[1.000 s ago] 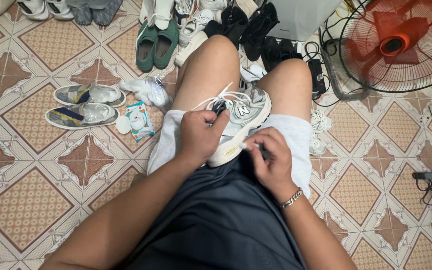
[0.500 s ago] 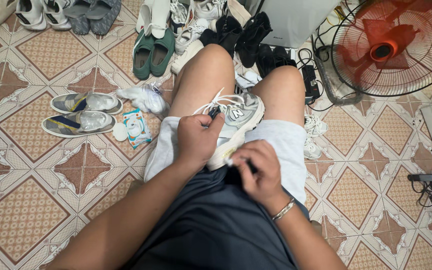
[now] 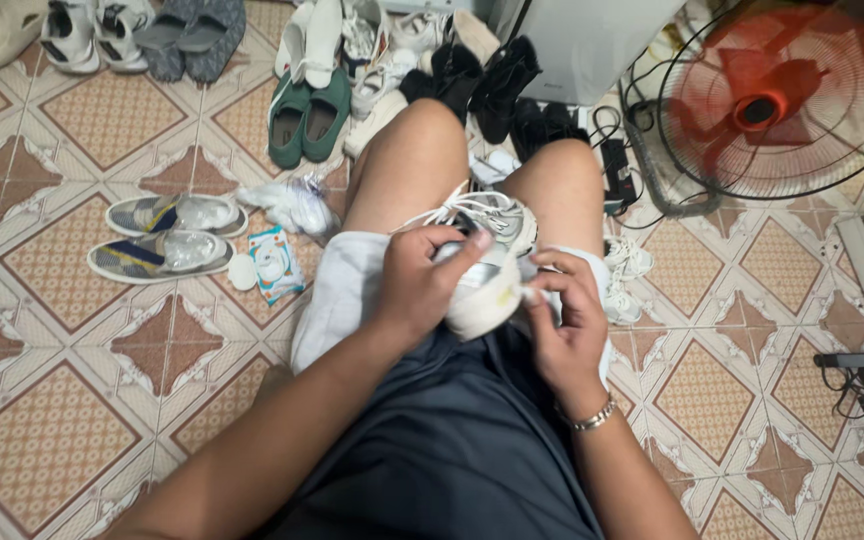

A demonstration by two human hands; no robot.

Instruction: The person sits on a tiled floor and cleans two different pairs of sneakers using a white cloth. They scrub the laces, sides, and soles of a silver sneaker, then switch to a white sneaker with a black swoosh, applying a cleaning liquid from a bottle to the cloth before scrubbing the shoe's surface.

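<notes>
One white sneaker (image 3: pixel 487 262) lies on lap; two hands, left hand (image 3: pixel 420 282), right hand (image 3: pixel 564 320), grip it.

Warm, even indoor light; soft shadows, blurred fan (image 3: pixel 777 100) blades.

One sneaker (image 3: pixel 487 262) sits in the grip; left of it, two grey shoes (image 3: pixel 167 235); beyond it, two green shoes (image 3: pixel 309 118); right, one fan (image 3: pixel 767 100).

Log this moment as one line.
left hand: grips sneaker on lap | right hand: at its heel | floor: grey shoe pair, green pair | fan at right
</notes>
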